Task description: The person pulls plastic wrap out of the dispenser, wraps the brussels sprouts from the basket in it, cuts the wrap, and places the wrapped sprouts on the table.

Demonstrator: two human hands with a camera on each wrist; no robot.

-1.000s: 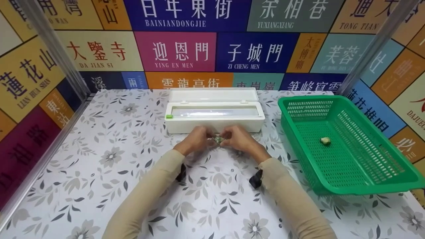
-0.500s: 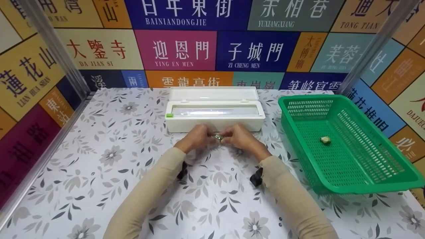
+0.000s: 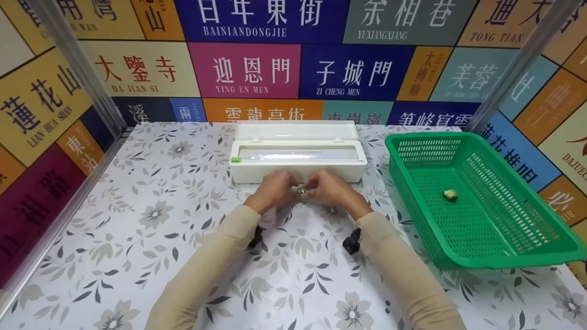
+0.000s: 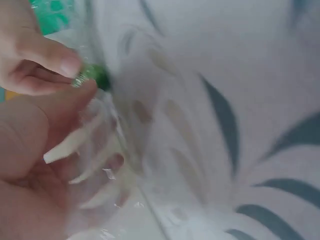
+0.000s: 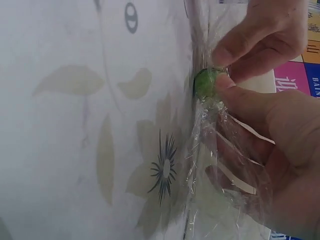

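Clear cling film (image 5: 205, 135) hangs in crinkled folds around a small round green thing (image 5: 206, 84), its exact kind not shown. In front of the white box, my left hand (image 3: 276, 189) pinches the film at the green thing. My right hand (image 3: 328, 187) pinches it from the other side, thumb and forefinger close to the left hand's. In the right wrist view the film drapes down over the lower fingers of the right hand (image 5: 270, 145). From the left wrist, the green thing (image 4: 96, 77) shows between both sets of fingertips.
A white cling film dispenser (image 3: 298, 173), lid raised and a green slider (image 3: 235, 159) at its left end, stands just behind the hands. To the right is a green perforated basket (image 3: 415, 220) holding one small pale lump (image 3: 450, 195). Flowered cloth (image 3: 156, 256) covers the table.
Both hands stay at the same spot before the dispenser, with only slight shifts of the fingers and wrists. The green thing remains between them; the basket and dispenser have not moved.
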